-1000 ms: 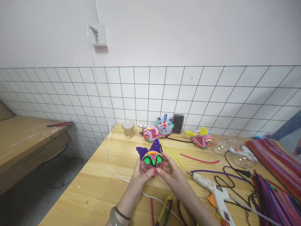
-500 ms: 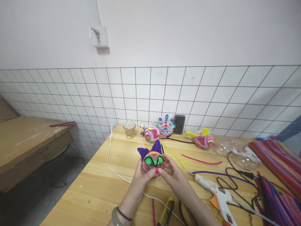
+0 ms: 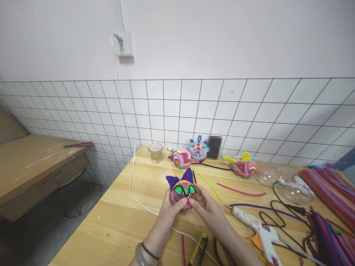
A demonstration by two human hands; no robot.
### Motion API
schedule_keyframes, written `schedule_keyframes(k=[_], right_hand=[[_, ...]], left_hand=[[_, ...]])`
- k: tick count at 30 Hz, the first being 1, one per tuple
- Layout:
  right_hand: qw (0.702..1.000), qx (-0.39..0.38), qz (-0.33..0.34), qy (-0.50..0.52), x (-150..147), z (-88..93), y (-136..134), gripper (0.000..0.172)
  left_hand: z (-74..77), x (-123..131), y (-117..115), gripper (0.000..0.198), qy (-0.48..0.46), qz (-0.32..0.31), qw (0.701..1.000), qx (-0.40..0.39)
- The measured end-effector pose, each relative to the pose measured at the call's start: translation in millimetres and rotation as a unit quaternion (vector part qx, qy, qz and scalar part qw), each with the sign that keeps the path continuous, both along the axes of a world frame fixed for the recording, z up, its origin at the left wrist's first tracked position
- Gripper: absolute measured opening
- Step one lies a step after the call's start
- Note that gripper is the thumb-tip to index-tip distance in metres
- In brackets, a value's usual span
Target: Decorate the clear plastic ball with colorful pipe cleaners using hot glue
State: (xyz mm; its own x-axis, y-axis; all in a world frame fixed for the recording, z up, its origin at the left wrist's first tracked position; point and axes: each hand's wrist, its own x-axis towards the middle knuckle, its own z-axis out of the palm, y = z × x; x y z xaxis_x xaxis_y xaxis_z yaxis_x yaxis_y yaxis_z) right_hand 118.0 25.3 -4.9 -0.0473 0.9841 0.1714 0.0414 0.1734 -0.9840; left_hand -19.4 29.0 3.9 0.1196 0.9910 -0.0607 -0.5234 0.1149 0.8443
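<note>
A round clear ball ornament [image 3: 184, 191] trimmed with pink, orange, black and green pipe cleaner, with two purple pointed ears on top, is held upright above the wooden table [image 3: 119, 221]. My left hand [image 3: 172, 210] grips its left side, thumb on the lower front. On the right side, my right hand [image 3: 206, 205] holds it too, its thumb close to the other one. The fingers behind the ball are partly hidden. Beyond it sit a pink fish-like ornament [image 3: 181, 159] and a blue and red one [image 3: 198, 150].
A glue gun [image 3: 256, 225] lies at the right, near black cords, clear balls [image 3: 295, 194] and bundles of pipe cleaners [image 3: 330, 192]. Yellow-handled pliers [image 3: 198, 249] lie near the front. A lidded glass [image 3: 155, 152], another fish ornament [image 3: 244, 167] and a white cable [image 3: 141, 204] are further back.
The whole view has shifted slightly, so things appear a little further right. Both hands keep the same hold on the eared ball.
</note>
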Motion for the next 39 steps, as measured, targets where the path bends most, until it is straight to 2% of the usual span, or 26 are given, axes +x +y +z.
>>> schedule_keyframes(k=[4,9,12,15,19,23,31,39], right_hand=[[0.999,-0.006,-0.017,-0.029,1.7,-2.3,-0.3,0.056],[0.992,-0.004,-0.077,-0.097,12.7,-0.9,9.9,0.059],[0.985,0.018,-0.090,-0.149,20.3,9.6,34.7,0.059],[0.971,0.049,-0.092,-0.215,26.3,23.6,75.3,0.054],[0.945,0.085,-0.085,-0.304,28.2,34.8,133.7,0.036],[0.917,0.091,-0.071,-0.381,25.4,33.6,171.3,0.030],[0.882,0.072,-0.027,-0.464,26.4,27.5,204.1,0.030],[0.847,0.056,0.030,-0.528,17.3,48.0,233.4,0.029]], left_hand=[[-10.8,0.5,6.1,0.052,0.016,0.032,0.999,-0.032],[-7.9,-11.5,13.1,0.048,-0.007,0.130,0.988,-0.088],[-6.1,-19.4,16.9,0.046,-0.044,0.187,0.978,-0.085],[-6.9,-24.1,20.2,0.046,-0.067,0.212,0.971,-0.088],[-8.3,-27.5,23.5,0.046,-0.084,0.227,0.966,-0.090],[-11.1,-30.5,26.1,0.048,-0.092,0.235,0.962,-0.101],[-16.2,-31.1,33.1,0.050,-0.098,0.244,0.955,-0.134],[-10.9,-31.3,31.3,0.051,-0.107,0.233,0.957,-0.137]])
